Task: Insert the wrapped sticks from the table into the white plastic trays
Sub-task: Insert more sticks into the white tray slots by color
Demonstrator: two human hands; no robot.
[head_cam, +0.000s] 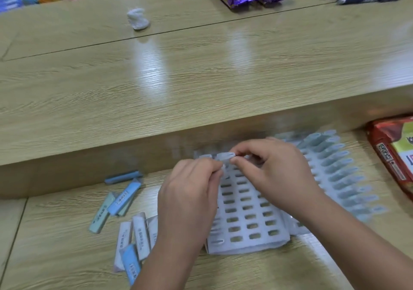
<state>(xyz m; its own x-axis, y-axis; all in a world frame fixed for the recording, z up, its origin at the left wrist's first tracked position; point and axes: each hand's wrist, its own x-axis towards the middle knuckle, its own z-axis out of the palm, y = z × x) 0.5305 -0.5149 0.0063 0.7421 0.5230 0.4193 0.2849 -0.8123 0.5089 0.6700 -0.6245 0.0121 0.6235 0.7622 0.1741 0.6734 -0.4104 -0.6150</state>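
Wood table (201, 84). Left hand (190, 195) and right hand (272, 173) pinch one stick (225, 156) between them, above tray (245, 218) far row. Loose sticks (120, 200) left of left hand.

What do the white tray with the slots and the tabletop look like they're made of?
Tray: probably thin moulded plastic, matte white, judging by its even rows of identical slots. Tabletop: pale wood grain, possibly laminate rather than solid wood. The finish is semi-gloss, with streaks of reflected light across it.
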